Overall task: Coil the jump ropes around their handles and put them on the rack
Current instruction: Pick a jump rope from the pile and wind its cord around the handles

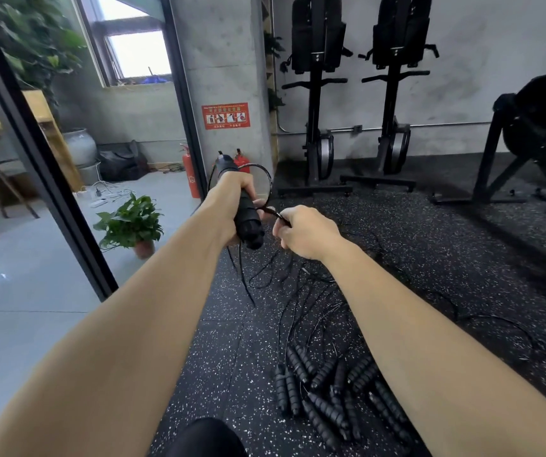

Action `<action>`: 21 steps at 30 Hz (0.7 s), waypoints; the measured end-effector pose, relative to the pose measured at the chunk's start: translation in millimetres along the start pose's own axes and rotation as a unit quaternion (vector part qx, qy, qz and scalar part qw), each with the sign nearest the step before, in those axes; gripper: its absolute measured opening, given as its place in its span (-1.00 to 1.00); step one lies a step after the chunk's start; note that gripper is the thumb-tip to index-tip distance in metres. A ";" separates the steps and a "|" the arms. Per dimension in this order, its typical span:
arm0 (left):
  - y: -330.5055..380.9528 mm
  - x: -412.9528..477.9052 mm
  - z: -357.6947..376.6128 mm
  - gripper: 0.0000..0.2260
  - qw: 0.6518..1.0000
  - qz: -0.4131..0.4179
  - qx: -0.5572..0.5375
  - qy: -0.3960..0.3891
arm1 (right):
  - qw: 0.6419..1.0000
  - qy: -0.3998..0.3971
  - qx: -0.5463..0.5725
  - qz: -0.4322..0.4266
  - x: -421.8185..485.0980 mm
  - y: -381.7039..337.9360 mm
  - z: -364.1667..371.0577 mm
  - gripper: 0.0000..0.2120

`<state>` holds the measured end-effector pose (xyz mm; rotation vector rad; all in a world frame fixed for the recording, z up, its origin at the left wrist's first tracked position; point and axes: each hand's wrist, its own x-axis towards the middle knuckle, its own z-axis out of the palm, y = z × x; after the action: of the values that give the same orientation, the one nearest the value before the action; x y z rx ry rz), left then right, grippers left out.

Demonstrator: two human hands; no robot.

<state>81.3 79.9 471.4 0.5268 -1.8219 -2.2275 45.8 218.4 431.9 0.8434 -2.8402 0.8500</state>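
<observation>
Holding the black handles (248, 225) tight, our left hand (232, 199) is closed around them, up in front of us. Our right hand (301, 234) pinches the thin rope (273, 212) just beside them, and one loop curves over the top. The rope looks light and bendy, and we think it may spring loose, so we should hold it close to the handles and pull each loop snug. The handles look bumpy and soft, so they should be easy to grip. More jump ropes (324, 400) lie in a pile on the floor (218, 341). Their thin cords are hard to see on the dark floor, and we cannot count them. Our right fingertips are hidden. We cannot see the rack.
</observation>
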 end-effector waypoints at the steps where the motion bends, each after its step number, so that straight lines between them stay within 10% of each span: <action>1: 1.9 -1.6 -1.4 -0.74 1.000 0.008 -0.012 0.006 | 1.000 -0.013 0.005 0.011 -1.7 2.8 0.4 -0.80; 11: 15.2 4.6 -36.1 -0.89 0.977 0.075 0.045 0.197 | 0.981 -0.112 -0.126 0.092 -10.5 64.5 17.3 -0.76; 21: 33.5 7.3 -33.2 -0.52 0.952 0.157 0.105 0.241 | 0.969 -0.163 -0.085 0.164 -9.8 73.9 22.1 -0.73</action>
<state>86.2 40.2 497.5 0.6909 -1.7362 -1.5399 17.8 263.3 374.8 0.5415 -3.3460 0.5184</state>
